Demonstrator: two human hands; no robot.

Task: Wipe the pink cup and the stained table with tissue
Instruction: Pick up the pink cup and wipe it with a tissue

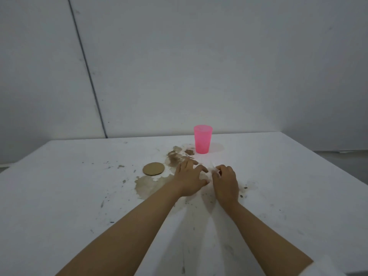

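Observation:
A pink cup (202,139) stands upright at the far middle of the white table (69,196). Brown stains (153,184) spread over the table in front of it and to its left. My left hand (189,177) rests palm down on the table with its fingers spread, just right of the large stain. My right hand (226,182) lies beside it with curled fingers pinching a thin white tissue (214,170), which is hard to make out against the white table.
A round brown coaster (153,168) lies left of my left hand, above the large stain. Small dark specks dot the table on both sides. A grey wall rises directly behind the table's far edge.

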